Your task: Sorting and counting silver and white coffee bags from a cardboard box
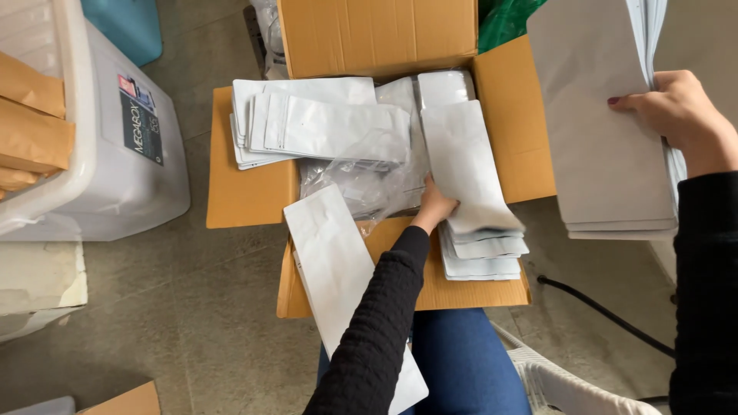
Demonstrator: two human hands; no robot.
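Observation:
An open cardboard box [246,196] stands on the floor in front of my knees, with white flat pouches and crumpled clear plastic wrap [361,184] inside. My left hand [434,206] reaches into the box and grips the left edge of a stack of white pouches [470,165] that hangs over the near flap. My right hand [676,115] holds a second, thicker stack of white pouches [600,138] up at the right, thumb on top. Another pile of pouches [315,123] lies at the box's left side. A single pouch [330,261] rests on the near-left flap, under my sleeve.
A white plastic storage bin [123,177] with brown paper envelopes [31,131] stands at the left. A black cable [600,311] runs over the concrete floor at the right. A green plastic bag [503,19] and a teal container [127,23] lie beyond the box.

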